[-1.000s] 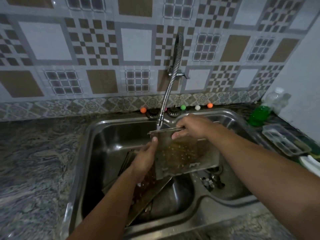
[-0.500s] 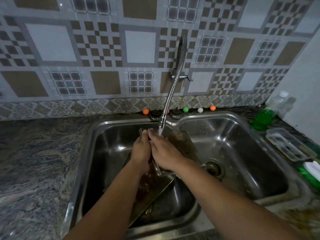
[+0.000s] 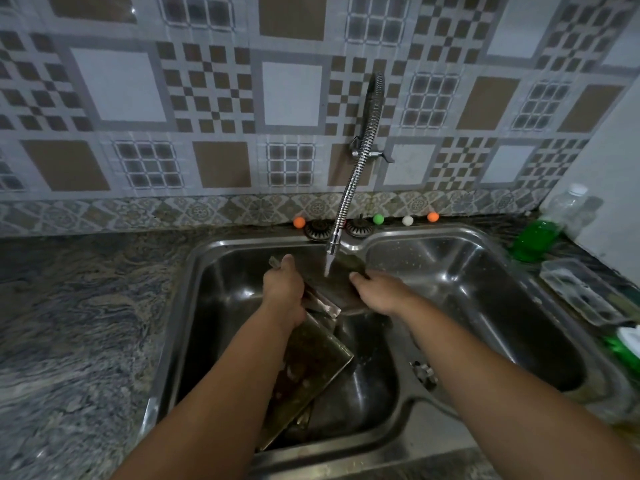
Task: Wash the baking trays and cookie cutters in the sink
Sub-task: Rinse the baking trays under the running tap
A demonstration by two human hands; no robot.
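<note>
I hold a dark metal baking tray (image 3: 332, 289) tilted under the running faucet (image 3: 332, 244), above the left basin of the steel double sink (image 3: 207, 258). My left hand (image 3: 282, 292) grips the tray's left edge and my right hand (image 3: 381, 292) grips its right edge. Water falls onto the tray between my hands. Another dirty baking tray (image 3: 311, 368) leans in the left basin below my left forearm. I cannot make out any cookie cutters.
The right basin (image 3: 485, 306) holds nothing large; small metal parts (image 3: 422, 372) lie on the divider. A green-liquid soap bottle (image 3: 533, 240), a clear plastic tray (image 3: 581, 296) and a green sponge (image 3: 623, 348) sit on the right counter. Coloured balls (image 3: 377, 219) line the back ledge.
The tray stood upright facing me over the right basin a second ago. I have swung it to the left basin under the water, and my hands have spread to its two edges.
</note>
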